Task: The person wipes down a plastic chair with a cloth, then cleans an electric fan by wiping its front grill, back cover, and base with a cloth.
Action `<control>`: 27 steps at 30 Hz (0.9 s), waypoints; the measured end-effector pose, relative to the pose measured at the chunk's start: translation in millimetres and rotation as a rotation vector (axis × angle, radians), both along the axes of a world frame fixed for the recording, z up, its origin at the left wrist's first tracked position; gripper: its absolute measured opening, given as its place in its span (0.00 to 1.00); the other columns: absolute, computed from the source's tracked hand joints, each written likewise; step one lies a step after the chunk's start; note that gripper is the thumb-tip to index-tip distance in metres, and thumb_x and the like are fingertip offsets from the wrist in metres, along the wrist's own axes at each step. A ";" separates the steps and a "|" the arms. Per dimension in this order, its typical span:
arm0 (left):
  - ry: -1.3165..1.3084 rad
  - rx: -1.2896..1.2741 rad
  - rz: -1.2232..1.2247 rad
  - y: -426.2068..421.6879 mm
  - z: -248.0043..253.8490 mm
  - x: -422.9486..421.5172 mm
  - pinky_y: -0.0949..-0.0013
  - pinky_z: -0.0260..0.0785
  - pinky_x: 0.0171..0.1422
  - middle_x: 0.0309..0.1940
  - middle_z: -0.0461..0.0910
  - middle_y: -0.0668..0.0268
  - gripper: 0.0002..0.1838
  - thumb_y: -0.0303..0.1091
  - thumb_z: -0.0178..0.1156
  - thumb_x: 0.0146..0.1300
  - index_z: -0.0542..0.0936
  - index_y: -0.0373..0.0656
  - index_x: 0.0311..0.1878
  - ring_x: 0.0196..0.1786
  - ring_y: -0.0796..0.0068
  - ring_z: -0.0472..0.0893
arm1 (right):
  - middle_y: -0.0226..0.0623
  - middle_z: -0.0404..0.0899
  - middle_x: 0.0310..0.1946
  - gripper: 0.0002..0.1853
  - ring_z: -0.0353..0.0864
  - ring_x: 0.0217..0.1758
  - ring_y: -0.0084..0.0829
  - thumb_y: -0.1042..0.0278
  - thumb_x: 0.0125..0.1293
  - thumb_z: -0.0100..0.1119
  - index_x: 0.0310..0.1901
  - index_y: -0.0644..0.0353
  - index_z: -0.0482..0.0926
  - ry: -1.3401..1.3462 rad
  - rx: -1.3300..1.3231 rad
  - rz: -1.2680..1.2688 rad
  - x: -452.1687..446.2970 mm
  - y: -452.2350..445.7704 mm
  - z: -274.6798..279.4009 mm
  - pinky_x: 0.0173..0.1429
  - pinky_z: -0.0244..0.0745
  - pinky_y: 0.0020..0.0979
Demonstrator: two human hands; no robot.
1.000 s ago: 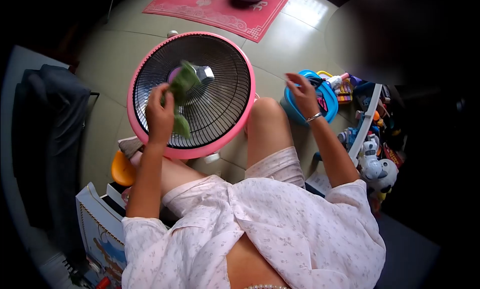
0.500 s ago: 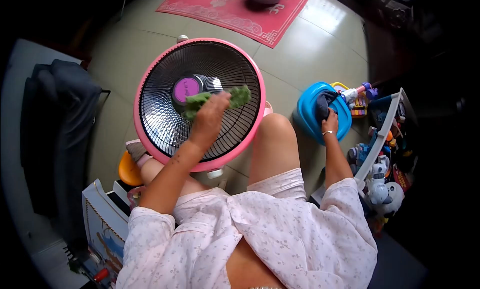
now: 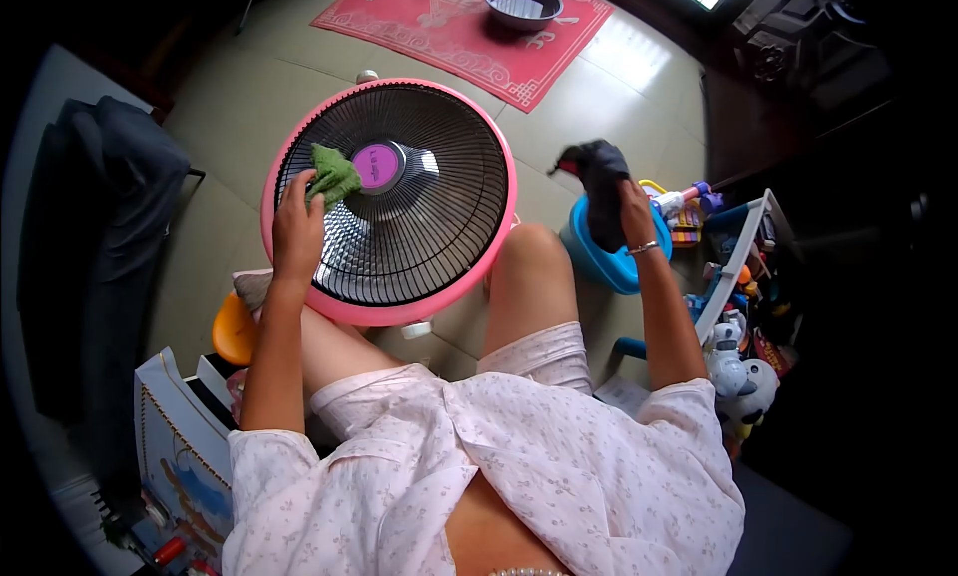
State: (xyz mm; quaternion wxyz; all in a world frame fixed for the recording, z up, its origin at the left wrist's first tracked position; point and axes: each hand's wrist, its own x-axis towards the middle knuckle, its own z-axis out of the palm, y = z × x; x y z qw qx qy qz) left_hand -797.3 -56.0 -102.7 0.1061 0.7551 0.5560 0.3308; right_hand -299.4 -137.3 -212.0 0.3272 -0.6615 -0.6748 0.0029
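Note:
Between my knees a round pink electric heater [image 3: 456, 299] with a black wire grille and a purple centre badge faces upward. My left hand [image 3: 297, 227] is at the grille's left side, its fingers closed on a crumpled green cloth [image 3: 334, 175] that lies against the wires beside the badge. Out to the right, my right hand [image 3: 636, 215] grips a dark cloth [image 3: 603, 195] that hangs down and shows a small red patch. It is held above a blue plastic stool or tub [image 3: 611, 269], partly covering it.
A grey metal basin [image 3: 524, 21] stands on a red patterned mat [image 3: 419, 39] ahead. Right of me are a toy xylophone [image 3: 685, 223] and a white-edged bin [image 3: 733, 267] of toys. At left are an orange seat [image 3: 233, 329], a white box [image 3: 185, 436] and dark draped clothing [image 3: 135, 197].
My left hand has moved the green cloth from the middle of the grille to its left side. My right hand has lifted the dark cloth up off the blue stool or tub.

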 end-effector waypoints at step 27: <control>-1.679 -0.518 -0.653 -31.2 57.1 60.5 0.62 0.66 0.67 0.51 0.77 0.63 0.19 0.17 0.53 0.57 0.74 0.41 0.53 0.56 0.68 0.77 | 0.28 0.79 0.39 0.13 0.76 0.44 0.19 0.80 0.58 0.52 0.44 0.62 0.78 1.055 -0.242 0.495 -181.1 8.4 188.1 0.50 0.71 0.22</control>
